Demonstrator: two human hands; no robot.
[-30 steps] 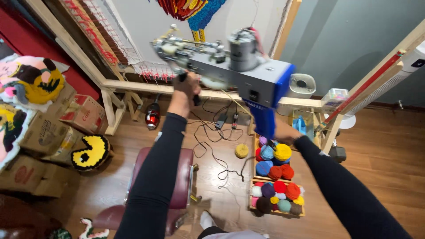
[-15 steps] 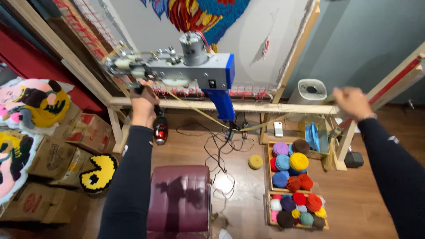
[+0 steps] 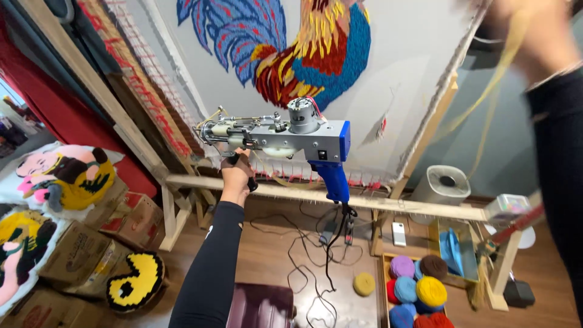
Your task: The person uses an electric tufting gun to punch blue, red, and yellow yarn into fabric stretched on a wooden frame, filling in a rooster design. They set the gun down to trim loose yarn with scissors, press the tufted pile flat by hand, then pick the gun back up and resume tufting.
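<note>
My left hand grips the black front handle under a grey and blue tufting gun. The gun is held up level, its needle end pointing left, in front of a white cloth stretched on a wooden frame. A colourful tufted rooster fills the upper cloth. My right hand is raised at the top right, blurred and partly cut off by the picture's edge. A thin strand of yellow yarn trails down from it. The gun's black cord hangs to the floor.
A wooden crate of yarn balls and a loose yellow ball lie on the floor at the right. A maroon stool stands below me. Cardboard boxes and finished rugs crowd the left. A white round appliance stands behind the frame.
My view has tilted up toward the rooster. My right hand rose from the frame's right post to the top right, trailing yellow yarn. The left hand still holds the gun.
</note>
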